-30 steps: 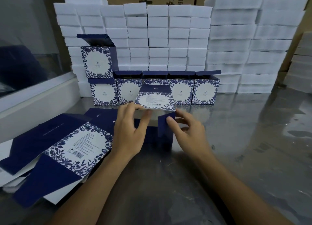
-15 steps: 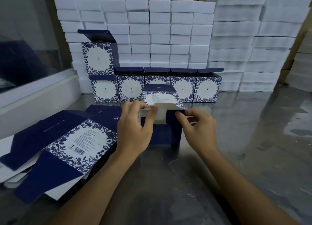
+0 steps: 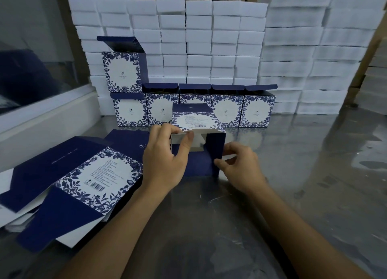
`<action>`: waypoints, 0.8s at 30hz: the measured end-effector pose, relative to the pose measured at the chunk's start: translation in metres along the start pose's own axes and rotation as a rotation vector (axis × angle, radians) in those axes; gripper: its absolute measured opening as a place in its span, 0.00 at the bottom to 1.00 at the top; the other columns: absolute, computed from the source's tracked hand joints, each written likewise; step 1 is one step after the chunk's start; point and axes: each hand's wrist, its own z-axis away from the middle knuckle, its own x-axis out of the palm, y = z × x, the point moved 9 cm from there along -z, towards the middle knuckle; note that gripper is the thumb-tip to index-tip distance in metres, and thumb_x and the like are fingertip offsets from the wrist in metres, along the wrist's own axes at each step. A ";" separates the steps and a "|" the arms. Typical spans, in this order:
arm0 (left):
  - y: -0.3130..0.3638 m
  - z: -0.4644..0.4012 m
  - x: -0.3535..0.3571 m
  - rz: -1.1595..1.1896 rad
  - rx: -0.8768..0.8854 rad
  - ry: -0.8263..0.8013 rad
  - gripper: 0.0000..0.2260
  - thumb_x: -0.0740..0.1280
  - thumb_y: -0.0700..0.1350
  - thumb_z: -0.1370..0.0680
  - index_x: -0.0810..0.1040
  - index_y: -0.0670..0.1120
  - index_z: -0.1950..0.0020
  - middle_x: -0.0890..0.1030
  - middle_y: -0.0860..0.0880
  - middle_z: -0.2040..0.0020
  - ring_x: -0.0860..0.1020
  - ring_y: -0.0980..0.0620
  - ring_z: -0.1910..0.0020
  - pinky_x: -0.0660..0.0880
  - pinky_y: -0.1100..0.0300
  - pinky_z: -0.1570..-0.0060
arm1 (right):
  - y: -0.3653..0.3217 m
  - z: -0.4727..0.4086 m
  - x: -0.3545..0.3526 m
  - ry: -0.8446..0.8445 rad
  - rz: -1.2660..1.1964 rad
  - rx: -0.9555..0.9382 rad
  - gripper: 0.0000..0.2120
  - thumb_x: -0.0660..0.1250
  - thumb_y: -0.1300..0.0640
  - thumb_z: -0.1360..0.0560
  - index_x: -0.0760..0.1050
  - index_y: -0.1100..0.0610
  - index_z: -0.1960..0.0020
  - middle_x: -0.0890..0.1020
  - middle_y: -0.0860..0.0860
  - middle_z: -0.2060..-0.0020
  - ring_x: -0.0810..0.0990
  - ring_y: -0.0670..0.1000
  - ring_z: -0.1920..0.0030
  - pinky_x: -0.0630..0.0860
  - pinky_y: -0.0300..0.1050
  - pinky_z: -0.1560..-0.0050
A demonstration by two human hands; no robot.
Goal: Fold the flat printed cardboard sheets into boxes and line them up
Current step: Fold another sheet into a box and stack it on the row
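- The half-formed box (image 3: 199, 151) lies on its side on the steel table (image 3: 314, 174), just in front of the row of finished boxes (image 3: 194, 109), its open end facing the person.
- The left hand (image 3: 165, 161) has its thumb curled over the upper edge and pinches the barcode panel (image 3: 193, 118); if that pinch slips, I'd expect the panel to spring up and the box to sag flat.
- The right hand (image 3: 240, 165) is partly curled, fingertips pinching the navy side wall (image 3: 215, 153) near its lower corner. Too hard a push there could crease the card off its score line.
- The flat sheets (image 3: 83, 174) sit touching the left forearm; a careless sweep might scatter them.
- A shove forward could knock the row, and the single box stacked on it (image 3: 122, 71) looks likeliest to topple.
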 end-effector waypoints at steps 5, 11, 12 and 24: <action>-0.002 0.000 -0.002 0.012 -0.012 0.005 0.19 0.60 0.64 0.24 0.75 0.48 0.51 0.72 0.54 0.51 0.71 0.67 0.53 0.64 0.77 0.59 | 0.006 0.000 0.014 -0.106 0.039 0.028 0.17 0.72 0.67 0.29 0.77 0.50 0.45 0.79 0.41 0.59 0.80 0.43 0.65 0.77 0.44 0.59; -0.003 0.000 0.003 0.004 -0.014 -0.033 0.20 0.59 0.64 0.24 0.75 0.48 0.50 0.72 0.54 0.50 0.72 0.64 0.51 0.65 0.77 0.57 | -0.006 0.006 0.011 -0.044 -0.131 -0.104 0.36 0.72 0.53 0.23 0.56 0.37 0.25 0.77 0.42 0.47 0.83 0.43 0.56 0.80 0.44 0.55; -0.003 0.001 0.004 0.019 -0.013 -0.044 0.19 0.60 0.64 0.24 0.74 0.49 0.49 0.72 0.54 0.50 0.72 0.64 0.51 0.66 0.76 0.57 | -0.011 0.007 0.009 -0.013 -0.202 -0.129 0.33 0.70 0.48 0.22 0.55 0.36 0.24 0.76 0.44 0.41 0.81 0.44 0.49 0.81 0.47 0.50; -0.002 0.006 0.016 0.348 -0.037 -0.093 0.16 0.54 0.66 0.22 0.63 0.59 0.40 0.75 0.55 0.41 0.76 0.62 0.45 0.72 0.69 0.49 | -0.027 0.010 -0.027 0.287 -0.273 -0.215 0.14 0.66 0.59 0.20 0.72 0.37 0.50 0.73 0.42 0.47 0.73 0.34 0.46 0.71 0.28 0.55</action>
